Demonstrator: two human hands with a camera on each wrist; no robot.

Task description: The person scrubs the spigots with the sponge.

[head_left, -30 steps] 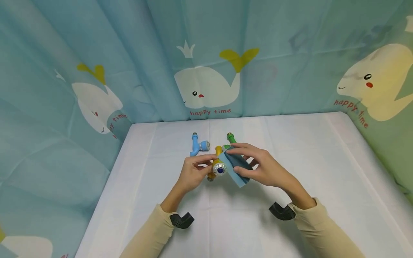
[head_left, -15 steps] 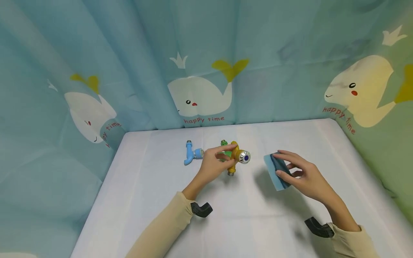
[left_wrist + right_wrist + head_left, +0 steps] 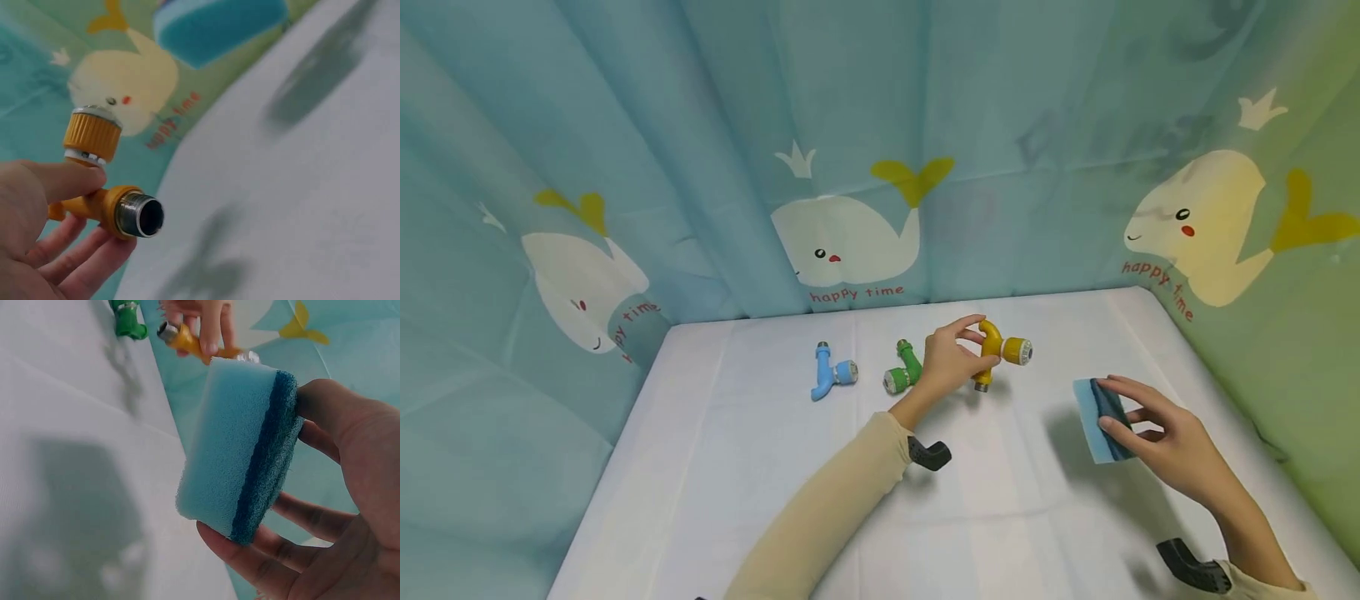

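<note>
Fingers (image 3: pixel 103 265) of left hand (image 3: pixel 951 358) pinching yellow tap (image 3: pixel 991 343), arm (image 3: pixel 835 508) outstretched, right hand (image 3: pixel 1172 442) gripping blue sponge (image 3: pixel 1101 423) above table (image 3: pixel 1015 517)

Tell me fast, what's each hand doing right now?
Left hand: holding the yellow, metal-ended, branched tap.
Right hand: holding the two-tone blue, block-shaped foam sponge.

White worktop (image 3: pixel 700 483) backed by blue-green curtain (image 3: pixel 1015 92), printed with white whales (image 3: pixel 853 242) and red "happy time" lettering (image 3: pixel 833 296). Blue tap (image 3: pixel 824 373) laid far left; green tap (image 3: pixel 911 365) placed to its right, well apart.
</note>
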